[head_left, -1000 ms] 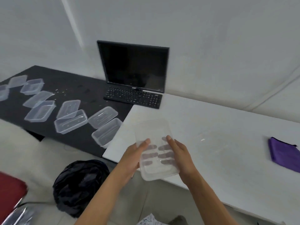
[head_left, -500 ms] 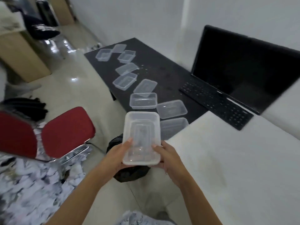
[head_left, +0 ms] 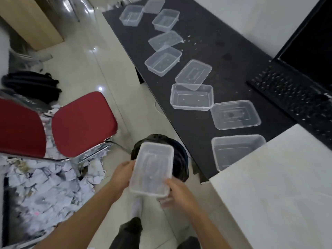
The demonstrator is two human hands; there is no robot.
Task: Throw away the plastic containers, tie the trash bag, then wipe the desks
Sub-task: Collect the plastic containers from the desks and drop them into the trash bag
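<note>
I hold a clear plastic container (head_left: 151, 169) in both hands, directly above the black trash bag (head_left: 179, 162) on the floor. My left hand (head_left: 122, 175) grips its left side and my right hand (head_left: 177, 192) grips its near right corner. Several more clear containers and lids lie in a row on the black desk (head_left: 201, 38), among them an open tub (head_left: 191, 96), a lid (head_left: 235, 114) and a tub (head_left: 235, 150) by the white desk (head_left: 280, 191). Crumbs speckle the black desk.
A red chair (head_left: 80, 123) stands left of the bag over a heap of crumpled paper (head_left: 46, 187). A black keyboard (head_left: 294, 97) and monitor sit at the right edge. A black backpack (head_left: 32, 83) and a wooden cabinet (head_left: 30, 20) lie further left.
I have turned left and down from the white desk, carrying the container from above the desk to above the trash bag. Both hands stay on it.
</note>
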